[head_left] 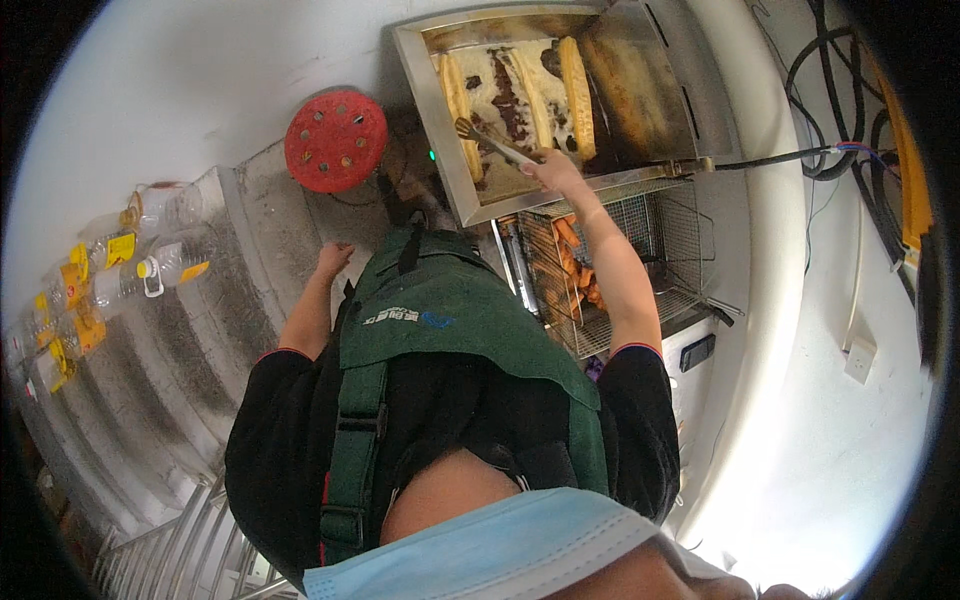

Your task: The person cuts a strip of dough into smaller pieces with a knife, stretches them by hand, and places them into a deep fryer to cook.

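With my right hand I grip the pale handle of metal tongs over a square steel fryer. Their dark, slotted head is by the leftmost of three long, yellow strips of food, which lie in dark oil under pale foam. My left hand hangs low at my left side, fingers curled in, with nothing visible in it. It is nearest to my green apron.
Beside the fryer, a wire basket holds orange-brown fried pieces. A red round stool stands to the left. Plastic bottles line the steps. Black cables and a white pipe run along the right wall.
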`<state>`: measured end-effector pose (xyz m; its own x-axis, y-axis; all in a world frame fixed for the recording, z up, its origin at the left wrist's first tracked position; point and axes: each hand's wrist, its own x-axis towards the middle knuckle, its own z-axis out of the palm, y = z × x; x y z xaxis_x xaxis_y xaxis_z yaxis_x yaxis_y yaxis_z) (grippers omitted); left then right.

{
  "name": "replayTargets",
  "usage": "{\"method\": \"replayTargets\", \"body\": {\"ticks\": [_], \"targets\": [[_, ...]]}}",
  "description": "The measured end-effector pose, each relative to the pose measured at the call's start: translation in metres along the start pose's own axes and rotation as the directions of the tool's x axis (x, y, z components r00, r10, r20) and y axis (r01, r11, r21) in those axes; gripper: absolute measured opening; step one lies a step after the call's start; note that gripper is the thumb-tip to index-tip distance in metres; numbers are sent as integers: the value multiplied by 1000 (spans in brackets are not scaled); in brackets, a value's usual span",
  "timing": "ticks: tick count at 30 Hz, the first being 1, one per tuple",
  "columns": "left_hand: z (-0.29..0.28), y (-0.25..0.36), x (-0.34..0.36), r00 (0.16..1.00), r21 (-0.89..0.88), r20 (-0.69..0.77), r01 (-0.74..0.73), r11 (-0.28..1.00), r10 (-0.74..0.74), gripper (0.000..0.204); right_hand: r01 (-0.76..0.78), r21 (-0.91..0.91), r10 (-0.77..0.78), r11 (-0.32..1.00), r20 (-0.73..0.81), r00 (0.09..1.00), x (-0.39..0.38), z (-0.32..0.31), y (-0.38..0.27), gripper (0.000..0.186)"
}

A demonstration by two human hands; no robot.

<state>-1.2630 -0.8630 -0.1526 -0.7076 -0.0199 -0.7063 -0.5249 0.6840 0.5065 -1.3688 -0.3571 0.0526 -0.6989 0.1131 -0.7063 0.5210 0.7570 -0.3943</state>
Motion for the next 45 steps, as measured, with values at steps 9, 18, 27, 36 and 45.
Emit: {"method": "replayTargets", "body": {"ticks": [9, 18, 27, 36, 45], "targets": [[0, 8, 2, 999, -11, -3, -41, 999, 41, 34, 148, -454, -293, 878, -268, 918, -20, 18, -14, 47], [-2, 4, -14, 995, -6, 27, 96, 995, -96, 34, -101, -564, -193, 820, -439, 878, -28, -7, 9, 38], [-4, 17, 0, 1000, 29, 11, -28, 999, 27, 34, -131, -572, -105, 810, -362, 926, 6, 0, 19, 33], [-1, 23, -8, 1000, 0, 14, 9, 1000, -9, 34, -89, -341, -57, 936, -396, 916, -42, -28, 26, 50], [-4, 12, -3, 1000, 5, 4, 22, 1000, -22, 34, 54, -249, -110, 967, -218, 970, -31, -5, 25, 56]]}}
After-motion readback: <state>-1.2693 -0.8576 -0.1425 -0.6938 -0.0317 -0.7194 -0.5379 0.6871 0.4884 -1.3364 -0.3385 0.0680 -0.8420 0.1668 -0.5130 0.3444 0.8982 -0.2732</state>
